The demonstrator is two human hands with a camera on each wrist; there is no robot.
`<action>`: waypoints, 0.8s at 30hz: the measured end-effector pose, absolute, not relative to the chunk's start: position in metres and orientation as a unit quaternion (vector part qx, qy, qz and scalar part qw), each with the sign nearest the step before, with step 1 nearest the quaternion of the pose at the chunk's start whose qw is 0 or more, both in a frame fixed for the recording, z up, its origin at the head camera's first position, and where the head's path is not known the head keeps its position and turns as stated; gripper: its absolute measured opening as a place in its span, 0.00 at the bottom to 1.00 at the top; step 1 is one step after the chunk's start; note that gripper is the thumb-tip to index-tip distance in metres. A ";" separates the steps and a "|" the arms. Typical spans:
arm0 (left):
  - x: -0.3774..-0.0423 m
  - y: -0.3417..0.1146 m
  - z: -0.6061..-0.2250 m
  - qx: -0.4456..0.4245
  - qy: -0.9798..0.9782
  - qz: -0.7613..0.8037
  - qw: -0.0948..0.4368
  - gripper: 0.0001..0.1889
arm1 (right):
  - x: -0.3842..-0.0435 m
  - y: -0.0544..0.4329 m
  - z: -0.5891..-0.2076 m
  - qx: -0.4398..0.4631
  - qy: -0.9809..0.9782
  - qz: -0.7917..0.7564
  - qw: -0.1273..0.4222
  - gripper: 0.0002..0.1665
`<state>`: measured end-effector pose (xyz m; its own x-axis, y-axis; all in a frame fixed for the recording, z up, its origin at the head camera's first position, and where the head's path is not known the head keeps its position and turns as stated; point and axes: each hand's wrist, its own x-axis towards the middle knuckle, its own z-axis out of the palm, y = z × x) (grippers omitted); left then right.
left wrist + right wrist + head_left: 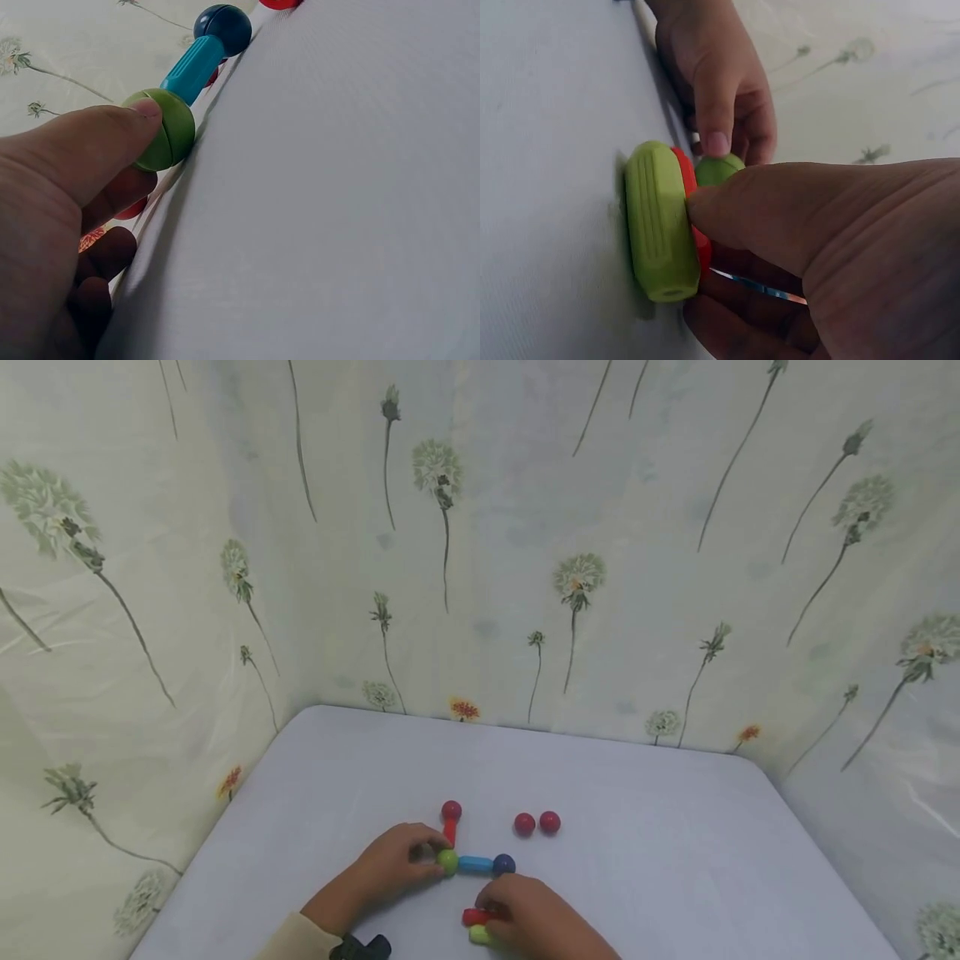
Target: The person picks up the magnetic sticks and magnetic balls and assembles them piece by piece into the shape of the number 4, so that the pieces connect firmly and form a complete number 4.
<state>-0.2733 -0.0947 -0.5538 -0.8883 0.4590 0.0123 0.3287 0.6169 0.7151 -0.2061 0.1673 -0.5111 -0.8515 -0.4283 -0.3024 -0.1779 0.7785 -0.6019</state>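
Note:
My left hand [396, 862] pinches a green ball [174, 127] between thumb and fingers. From that ball a light blue rod [476, 864] leads to a dark blue ball [504, 864]. A red rod [450, 832] with a red ball [452, 811] on its far end lies just beyond the green ball, its near end partly behind my left fingers. Nearer to me, my right hand [536, 906] pinches another red rod [474, 917], thumb tip on its side. A yellow-green rod [660, 225] lies alongside it on the table, partly covered by the hand in the head view.
Two loose red balls [524, 824] sit side by side beyond the dark blue ball. The white table [675, 843] meets a floral curtain [495, 568] at its back and sides. A black strap device [363, 947] is on my left wrist.

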 end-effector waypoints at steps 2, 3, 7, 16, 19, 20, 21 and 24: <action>-0.273 -0.095 -0.554 0.220 0.895 0.378 0.088 0.16 | -0.207 0.171 -0.511 -0.160 0.917 -0.295 0.217 0.08; -0.273 -0.094 -0.554 0.217 0.896 0.378 0.090 0.16 | -0.207 0.173 -0.510 -0.157 0.916 -0.298 0.217 0.08; -0.273 -0.095 -0.553 0.216 0.894 0.382 0.090 0.16 | -0.207 0.177 -0.509 -0.155 0.914 -0.306 0.219 0.09; -0.274 -0.095 -0.556 0.219 0.894 0.382 0.083 0.16 | -0.207 0.179 -0.512 -0.138 0.923 -0.288 0.212 0.07; -0.273 -0.094 -0.556 0.223 0.894 0.382 0.079 0.16 | -0.207 0.186 -0.511 -0.138 0.931 -0.273 0.198 0.07; -0.273 -0.095 -0.556 0.225 0.893 0.382 0.078 0.16 | -0.207 0.189 -0.512 -0.137 0.935 -0.266 0.191 0.07; -0.273 -0.095 -0.556 0.226 0.893 0.381 0.077 0.16 | -0.207 0.191 -0.512 -0.134 0.939 -0.258 0.182 0.08; -0.273 -0.095 -0.555 0.227 0.894 0.378 0.077 0.17 | -0.206 0.198 -0.511 -0.105 0.955 -0.229 0.159 0.10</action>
